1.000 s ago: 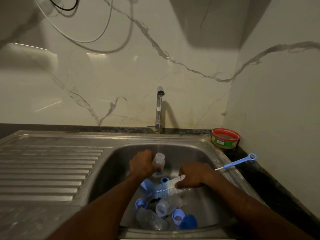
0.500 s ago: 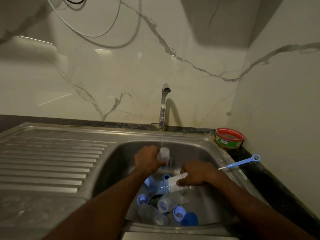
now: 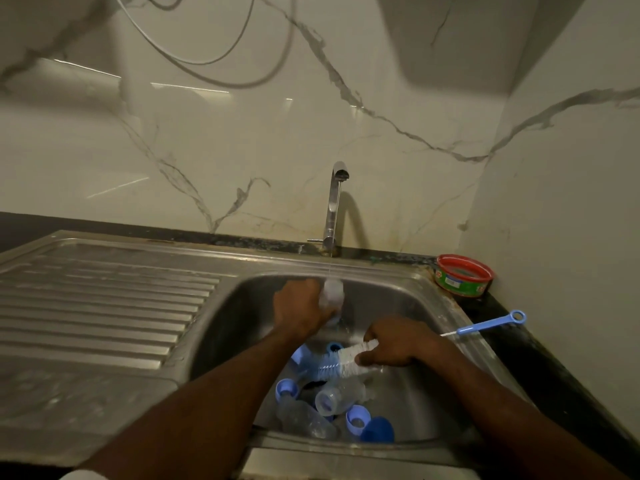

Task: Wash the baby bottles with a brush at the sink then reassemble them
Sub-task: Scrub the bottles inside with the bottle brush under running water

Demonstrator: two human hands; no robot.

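Two hands work inside the sink (image 3: 408, 282) basin. The left hand (image 3: 301, 308) has its grip clamped on a clear baby bottle (image 3: 332, 292) under the thin stream from the tap (image 3: 334, 206), near the basin's back wall. The right hand (image 3: 391, 342) grips a bottle brush (image 3: 341, 360), bristles pointing left. More bottles (image 3: 337, 396) and blue caps (image 3: 377, 429) crowd the front edge. A small blue brush (image 3: 491, 323) lies on the desk (image 3: 554, 368) at the sink's right rim.

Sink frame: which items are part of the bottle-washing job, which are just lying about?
In the job:
- left hand gripping a bottle under the tap
- right hand gripping the bottle brush
- bottles and blue parts in the sink

Lying about:
- red-rimmed tub
- thin blue brush
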